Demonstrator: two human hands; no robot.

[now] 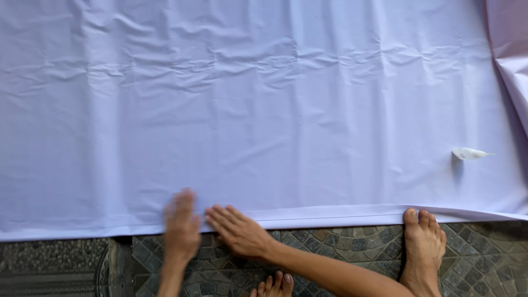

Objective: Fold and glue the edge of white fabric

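Pale purple cloth [264, 110] lies on the floor [341, 247]; left hand [181, 231] and right hand [239, 234] press its folded edge [330, 212], fingers flat, gripping nothing, and smoothing farther along looks next.

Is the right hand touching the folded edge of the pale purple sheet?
Touching. The head view shows the right hand lying flat, its fingertips on the sheet's folded edge.

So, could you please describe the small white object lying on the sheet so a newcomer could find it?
A large pale lilac sheet covers the floor. Near its right end, above the foot on its edge, lies a small white tube with a pointed tip, the only loose item there.
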